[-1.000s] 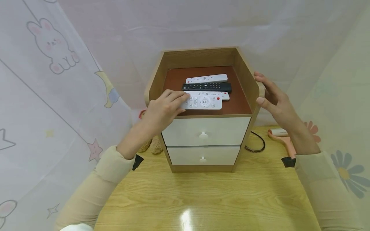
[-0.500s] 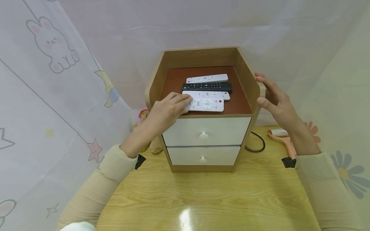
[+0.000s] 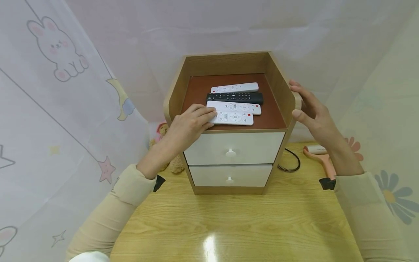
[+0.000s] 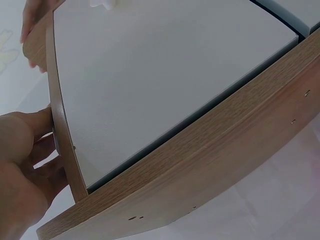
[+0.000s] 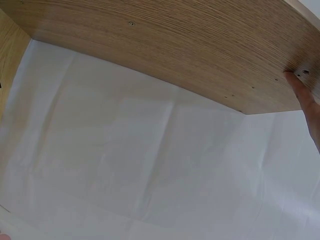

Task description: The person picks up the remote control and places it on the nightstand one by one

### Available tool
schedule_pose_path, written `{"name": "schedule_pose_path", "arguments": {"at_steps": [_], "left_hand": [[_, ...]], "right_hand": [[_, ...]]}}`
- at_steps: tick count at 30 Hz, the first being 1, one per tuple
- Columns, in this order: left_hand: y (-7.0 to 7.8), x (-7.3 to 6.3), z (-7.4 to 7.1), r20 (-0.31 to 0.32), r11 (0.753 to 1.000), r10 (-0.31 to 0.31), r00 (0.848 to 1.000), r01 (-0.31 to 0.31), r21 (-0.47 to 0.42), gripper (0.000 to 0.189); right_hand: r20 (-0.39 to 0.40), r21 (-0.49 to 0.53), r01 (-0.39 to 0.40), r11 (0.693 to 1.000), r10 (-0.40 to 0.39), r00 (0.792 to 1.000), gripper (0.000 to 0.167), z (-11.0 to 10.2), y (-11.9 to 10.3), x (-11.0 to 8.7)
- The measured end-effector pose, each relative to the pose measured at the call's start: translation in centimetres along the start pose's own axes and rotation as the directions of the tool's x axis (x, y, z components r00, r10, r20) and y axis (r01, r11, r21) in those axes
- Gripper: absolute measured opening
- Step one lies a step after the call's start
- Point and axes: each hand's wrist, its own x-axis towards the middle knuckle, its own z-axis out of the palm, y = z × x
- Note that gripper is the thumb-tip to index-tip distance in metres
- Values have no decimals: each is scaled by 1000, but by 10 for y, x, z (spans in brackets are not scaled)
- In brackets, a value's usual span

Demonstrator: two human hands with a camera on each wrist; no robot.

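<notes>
On the brown top of the small wooden cabinet [image 3: 190, 190], several remote controls lie in a row from back to front. A white remote control [image 3: 234, 88] is at the back, then a black remote control [image 3: 234, 98], then another white remote control [image 3: 252, 108]. My left hand [image 3: 188, 125] holds the left end of the frontmost white remote control [image 3: 236, 118], fingers over it and thumb at the front edge. That end is hidden. My right hand [image 3: 315, 114] touches the cabinet's right side panel [image 3: 292, 103], a fingertip against its outer face in the right wrist view.
Two white drawers, an upper drawer [image 3: 209, 149] and a lower drawer [image 3: 209, 175], are closed. Right of the cabinet lie a black coiled band [image 3: 289, 170] and an orange-handled lint roller [image 3: 322, 158]. A plush toy [image 3: 177, 165] sits left, on the wooden table [image 3: 235, 225].
My left hand has slid the front white remote slightly right, and more of the white remote behind it shows now. My right hand stays on the side panel.
</notes>
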Motion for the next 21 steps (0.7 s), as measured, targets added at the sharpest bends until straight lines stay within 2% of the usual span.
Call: {"name": "schedule_pose_path", "arguments": {"at_steps": [5, 11, 14, 17, 21], "left_hand": [[-1, -1, 3, -43, 1000, 5, 999, -6, -21, 27], [-2, -3, 5, -52, 1000, 16, 999, -17, -17, 27], [-2, -4, 4, -102, 999, 46, 994, -46, -2, 25], [3, -10, 1, -211, 997, 77, 975, -78, 2, 21], [14, -24, -3, -381, 992, 106, 919, -122, -18, 17]], "right_hand": [[-2, 2, -6, 1000, 6, 1000, 55, 0, 0, 1], [-15, 6, -13, 1000, 13, 1000, 54, -1, 1, 0], [-21, 10, -11, 1000, 12, 1000, 55, -1, 2, -1], [-21, 9, -8, 1000, 8, 1000, 55, -2, 3, -1], [-22, 5, -16, 1000, 16, 1000, 55, -1, 3, -1]]}}
